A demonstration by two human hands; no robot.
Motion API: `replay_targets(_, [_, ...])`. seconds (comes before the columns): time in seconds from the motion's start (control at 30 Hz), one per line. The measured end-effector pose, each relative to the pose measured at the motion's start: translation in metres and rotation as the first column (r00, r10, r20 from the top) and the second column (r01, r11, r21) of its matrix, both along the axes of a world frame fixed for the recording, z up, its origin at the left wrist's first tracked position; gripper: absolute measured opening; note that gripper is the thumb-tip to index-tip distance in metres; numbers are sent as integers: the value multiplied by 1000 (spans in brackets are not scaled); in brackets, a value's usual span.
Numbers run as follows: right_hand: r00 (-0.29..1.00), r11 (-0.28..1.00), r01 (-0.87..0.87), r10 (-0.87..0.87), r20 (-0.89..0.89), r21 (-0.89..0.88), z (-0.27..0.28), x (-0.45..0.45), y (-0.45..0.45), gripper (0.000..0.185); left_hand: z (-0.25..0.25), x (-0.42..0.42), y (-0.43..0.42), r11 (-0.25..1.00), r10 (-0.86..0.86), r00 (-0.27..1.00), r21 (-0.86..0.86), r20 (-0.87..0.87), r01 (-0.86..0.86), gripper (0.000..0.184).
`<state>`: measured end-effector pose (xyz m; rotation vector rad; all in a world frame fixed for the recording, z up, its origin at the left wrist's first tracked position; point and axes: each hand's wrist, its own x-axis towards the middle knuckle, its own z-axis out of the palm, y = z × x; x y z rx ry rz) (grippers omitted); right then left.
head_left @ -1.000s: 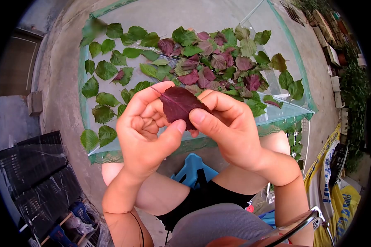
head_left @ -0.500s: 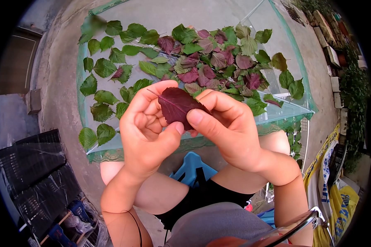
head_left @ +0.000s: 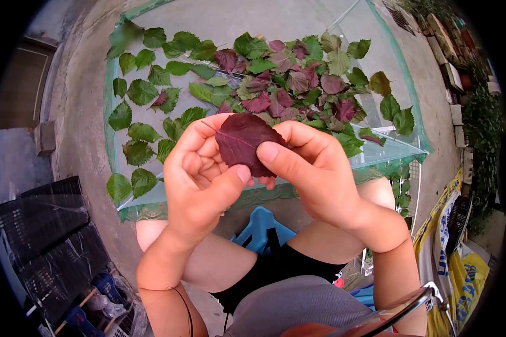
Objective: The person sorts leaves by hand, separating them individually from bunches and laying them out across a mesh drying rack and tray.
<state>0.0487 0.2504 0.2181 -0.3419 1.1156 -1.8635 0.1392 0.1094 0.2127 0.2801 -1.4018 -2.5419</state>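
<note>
A dark purple perilla leaf [head_left: 244, 140] is held up between both hands, its broad face toward me and its thin stem at the upper left. My left hand [head_left: 199, 168] pinches the leaf's left and lower edge, thumb in front and fingers curled behind. On the opposite edge, my right hand [head_left: 315, 168] grips it between thumb and forefinger. Beyond the hands, purple and green leaves [head_left: 281, 101] lie heaped on a pale mesh sheet with a green border [head_left: 118, 185]. Single green leaves [head_left: 143, 91] are spread over its left side.
The mesh is above my knees, and a blue plastic stool [head_left: 261, 224] shows between my thighs. Black crates [head_left: 50, 224] stand at lower left. At right are yellow and white sacks [head_left: 461, 275], bricks [head_left: 452, 76] and climbing plants [head_left: 480, 112].
The purple leaf has turned and flattened slightly, so more of its right part shows. Both hands keep their grip and have barely shifted. The leaves on the mesh look unchanged.
</note>
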Motion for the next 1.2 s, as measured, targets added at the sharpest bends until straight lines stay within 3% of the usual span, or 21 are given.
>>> replay_targets(0.13, [999,999,43,-43,19,5,1,-1,-3,19,6,0,-1,997,71,994,13,85,-72,51])
replay_targets(0.2, [956,980,152,-178,-234,-125,0,0,-4,27,6,2,-1,995,87,995,-50,47,-84,50])
replay_targets(0.23, [939,982,133,-167,-299,-132,2,-1,-2,37,9,1,1,993,114,993,-45,39,-112,40])
replay_targets(0.27, [922,982,116,-162,-353,-148,5,-4,0,35,8,3,1,993,111,993,-45,34,-110,40])
replay_targets(0.37, [738,991,128,-127,-662,-47,5,-10,2,24,4,7,1,928,179,984,-328,-16,-174,20])
replay_targets(0.5, [664,989,146,-101,-741,-3,6,-10,4,24,3,8,1,881,153,983,-436,-101,-182,23])
replay_targets(0.57, [494,984,173,-122,-861,-41,4,-12,4,20,2,9,1,866,142,981,-464,-134,-189,26])
replay_targets(0.67, [423,980,189,-138,-896,-61,8,-12,3,15,2,9,2,851,161,981,-489,-111,-194,25])
replay_targets(0.9, [541,985,169,-110,-834,-21,6,-10,2,12,2,6,4,794,186,974,-563,-132,-228,18])
replay_targets(1.2, [617,990,144,-79,-783,13,4,-9,2,10,4,8,5,868,175,985,-469,-12,-160,14])
